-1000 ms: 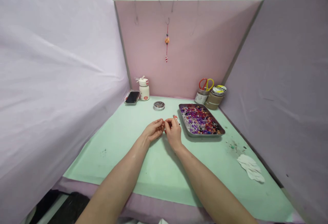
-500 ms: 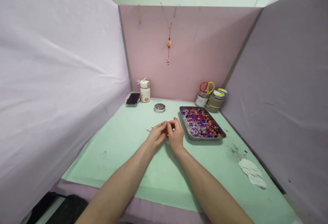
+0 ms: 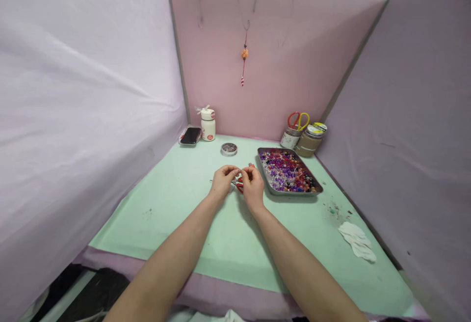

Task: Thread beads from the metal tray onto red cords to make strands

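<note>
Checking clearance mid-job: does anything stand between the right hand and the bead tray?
Nothing visible stands directly between the right hand and the bead tray; a small, partly hidden red item lies just beyond that hand, near the tray.

Mint-green tabletop (image 3: pixel 165 214), pink back panel (image 3: pixel 213 67), lilac side walls (image 3: pixel 91 91).

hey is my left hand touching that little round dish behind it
Apart. The head view shows a strip of bare green tabletop between your left hand and the near rim of the round dish.
</note>
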Motion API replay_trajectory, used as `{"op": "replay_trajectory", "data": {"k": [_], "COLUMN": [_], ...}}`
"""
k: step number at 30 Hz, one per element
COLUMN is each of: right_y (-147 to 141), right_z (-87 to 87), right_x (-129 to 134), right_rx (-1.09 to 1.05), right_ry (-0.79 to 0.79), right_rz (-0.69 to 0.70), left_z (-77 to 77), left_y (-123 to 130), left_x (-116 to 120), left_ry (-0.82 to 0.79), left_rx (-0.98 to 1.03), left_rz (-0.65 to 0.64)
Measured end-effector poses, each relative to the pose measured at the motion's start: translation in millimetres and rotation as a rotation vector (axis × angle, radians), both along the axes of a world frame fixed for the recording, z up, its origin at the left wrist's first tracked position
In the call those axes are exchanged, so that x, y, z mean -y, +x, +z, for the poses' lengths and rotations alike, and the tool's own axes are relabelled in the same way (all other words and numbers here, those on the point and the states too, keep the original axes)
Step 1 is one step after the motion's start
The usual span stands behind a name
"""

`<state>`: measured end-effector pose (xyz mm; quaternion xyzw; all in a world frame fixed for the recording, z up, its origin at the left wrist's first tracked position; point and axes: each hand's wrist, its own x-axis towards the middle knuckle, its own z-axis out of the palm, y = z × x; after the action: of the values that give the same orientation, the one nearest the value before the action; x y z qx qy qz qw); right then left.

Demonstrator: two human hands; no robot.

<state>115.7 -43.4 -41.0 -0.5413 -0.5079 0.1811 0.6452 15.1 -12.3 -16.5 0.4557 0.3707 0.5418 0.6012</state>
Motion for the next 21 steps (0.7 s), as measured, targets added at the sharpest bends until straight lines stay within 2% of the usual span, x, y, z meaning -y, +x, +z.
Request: {"op": "replay_trajectory", "data": {"k": [4, 11, 13, 16, 18, 21], "right_y": [0.1, 6.4, 12.8, 23.0, 27.4, 28.5], "right_z": [-1.3, 9.3, 11.3, 9.8, 8.4, 10.3], "right_x": [-0.9, 3.8, 6.8, 11.0, 12.8, 13.1], "right_rx": [0.003, 0.089, 0.208, 0.439, 0.523, 0.508], "right_ry": [-0.007, -0.060, -0.130, -0.245, -0.258, -0.215], "right_rz": [0.007, -0.010, 0.082, 0.299, 0.352, 0.233], "left_z": [1.6, 1.8, 2.0, 2.1, 2.2, 1.9], "left_y": [-2.0, -7.7, -10.0, -13.4, -15.2, -15.9], "left_x": [-0.3, -5.5, -7.2, -9.1, -9.9, -9.8], "left_ry": [0.088, 0.134, 0.166, 0.255, 0.333, 0.435], "left_rx": [-0.127, -0.181, -0.229, -0.293, -0.329, -0.427], "left_rz": [0.030, 0.109, 0.141, 0.174, 0.189, 0.190]}}
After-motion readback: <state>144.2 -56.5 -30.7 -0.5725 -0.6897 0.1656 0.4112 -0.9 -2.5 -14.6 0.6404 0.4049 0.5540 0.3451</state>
